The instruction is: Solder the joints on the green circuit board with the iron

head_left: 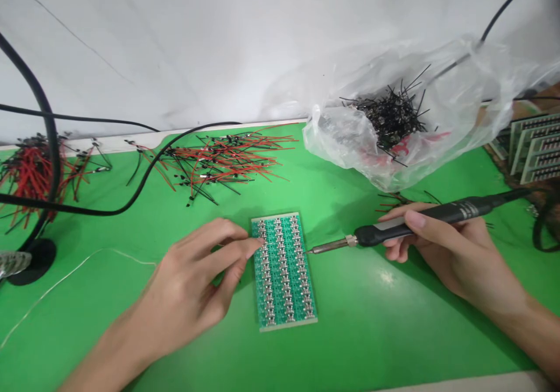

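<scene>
A green circuit board [275, 275] with three long rows of shiny solder joints lies on the green work surface. My left hand [205, 275] is closed in a pinch at the board's upper left, with its fingertips over the left row. Thin solder wire [94, 255] runs from the left into this hand, and a short end shows past the fingertips over the board. My right hand [455, 252] grips a soldering iron [394, 228] by its black and grey handle. The iron's metal tip points left, at the board's right edge near the right row; whether it touches cannot be made out.
Red and black wire leads [227, 156] lie along the back, with another heap [28, 173] at far left. A clear plastic bag [345, 141] holds dark leaded parts. Circuit boards [542, 147] stand upright at right. A black cable [118, 208] crosses the left side above a round black base [37, 263].
</scene>
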The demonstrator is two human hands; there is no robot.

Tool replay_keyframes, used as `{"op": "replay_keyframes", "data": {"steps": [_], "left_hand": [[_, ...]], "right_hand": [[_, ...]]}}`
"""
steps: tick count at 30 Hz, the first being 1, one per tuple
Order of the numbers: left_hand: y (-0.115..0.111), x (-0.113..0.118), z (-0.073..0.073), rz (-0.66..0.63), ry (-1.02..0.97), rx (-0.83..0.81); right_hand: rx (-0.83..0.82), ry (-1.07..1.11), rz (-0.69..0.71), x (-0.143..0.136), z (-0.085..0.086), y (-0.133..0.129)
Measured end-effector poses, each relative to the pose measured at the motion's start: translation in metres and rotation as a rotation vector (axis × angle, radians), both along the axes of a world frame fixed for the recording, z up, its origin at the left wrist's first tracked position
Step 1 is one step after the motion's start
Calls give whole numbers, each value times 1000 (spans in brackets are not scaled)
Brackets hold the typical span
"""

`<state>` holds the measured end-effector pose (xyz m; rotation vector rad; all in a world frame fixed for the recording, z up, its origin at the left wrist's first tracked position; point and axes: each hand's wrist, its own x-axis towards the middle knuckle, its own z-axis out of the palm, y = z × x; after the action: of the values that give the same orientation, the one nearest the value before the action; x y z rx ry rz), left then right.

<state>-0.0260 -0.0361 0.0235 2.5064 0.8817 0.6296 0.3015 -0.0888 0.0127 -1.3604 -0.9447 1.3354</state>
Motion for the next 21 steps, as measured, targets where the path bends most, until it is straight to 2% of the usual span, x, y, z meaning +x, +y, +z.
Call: {"op": "replay_keyframes", "data": {"steps": [5, 8, 13, 21], "left_hand": [[0, 3, -2, 132, -46, -108], [0, 4, -3, 169, -70, -148], [6, -1, -1, 135, -25, -164], [22, -17, 11, -18, 103, -113]], "right_hand": [[-6, 12, -10, 0, 0, 0], [-15, 14, -15, -1, -1, 1], [-16, 22, -14, 0, -1, 1], [-28, 22, -52, -1, 0, 1]]}}
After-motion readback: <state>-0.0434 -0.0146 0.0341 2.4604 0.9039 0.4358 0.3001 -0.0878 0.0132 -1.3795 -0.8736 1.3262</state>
